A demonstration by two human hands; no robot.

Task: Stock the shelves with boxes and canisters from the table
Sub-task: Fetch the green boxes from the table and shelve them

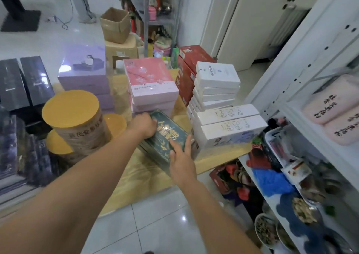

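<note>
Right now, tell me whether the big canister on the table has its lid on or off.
On: the yellow lid covers the whole top of the upright canister, with no opening showing.

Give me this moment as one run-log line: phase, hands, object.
phase: grasping | left hand: grips green box far end | right hand: flat against near end | box: on table

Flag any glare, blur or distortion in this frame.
Head view: wide-angle distortion bows the white perforated shelf upright; glare bleaches the glossy lilac cardboard box and white floor tiles; bottom-right shelf goods are motion-smeared; the dark green gold-lettered box is legible.
</note>
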